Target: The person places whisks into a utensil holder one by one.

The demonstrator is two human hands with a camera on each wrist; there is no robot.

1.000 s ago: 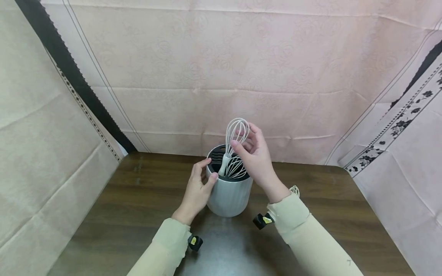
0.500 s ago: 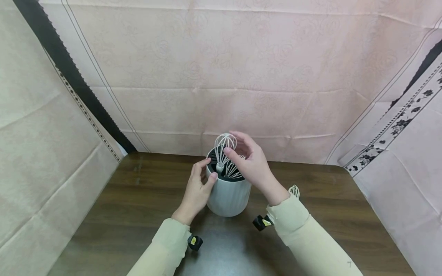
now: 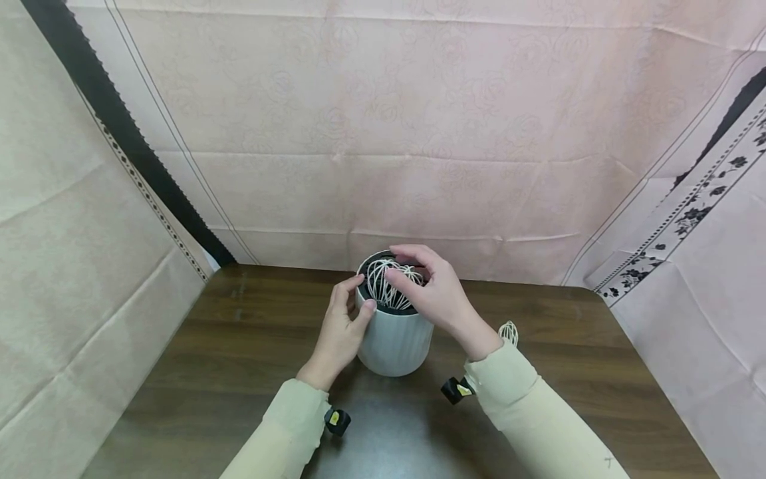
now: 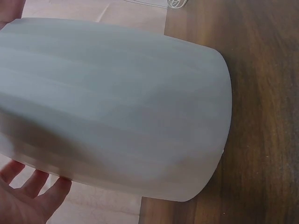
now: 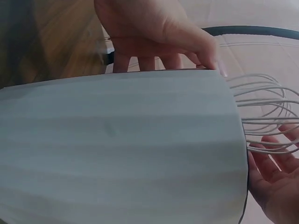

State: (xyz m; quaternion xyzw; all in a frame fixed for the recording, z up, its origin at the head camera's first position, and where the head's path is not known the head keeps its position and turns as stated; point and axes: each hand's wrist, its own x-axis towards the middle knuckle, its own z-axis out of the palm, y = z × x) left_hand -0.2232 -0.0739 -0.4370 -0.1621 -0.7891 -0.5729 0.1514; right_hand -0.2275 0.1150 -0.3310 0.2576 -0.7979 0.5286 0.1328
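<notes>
A pale grey, ribbed utensil holder (image 3: 395, 346) with a dark slotted insert stands upright on the table. My left hand (image 3: 340, 326) grips its left side, thumb at the front rim and fingers round behind; those fingers (image 4: 56, 191) show against the wall in the left wrist view. Two white whisks sit head up in the holder, their wire loops overlapping at its mouth. Over the right part of the rim, my right hand (image 3: 439, 289) holds the left whisk (image 3: 376, 278) by its loops between thumb and fingers. The whisk handles are hidden inside the holder.
Another white whisk (image 3: 509, 331) lies on the brown wooden table (image 3: 239, 359), partly hidden by my right sleeve. Pale patterned cloth (image 3: 383, 133) hangs behind the table and along both sides.
My right hand has moved left and down with the whisk, which has sunk handle first into the holder beside the other one. The left hand has stayed on the holder.
</notes>
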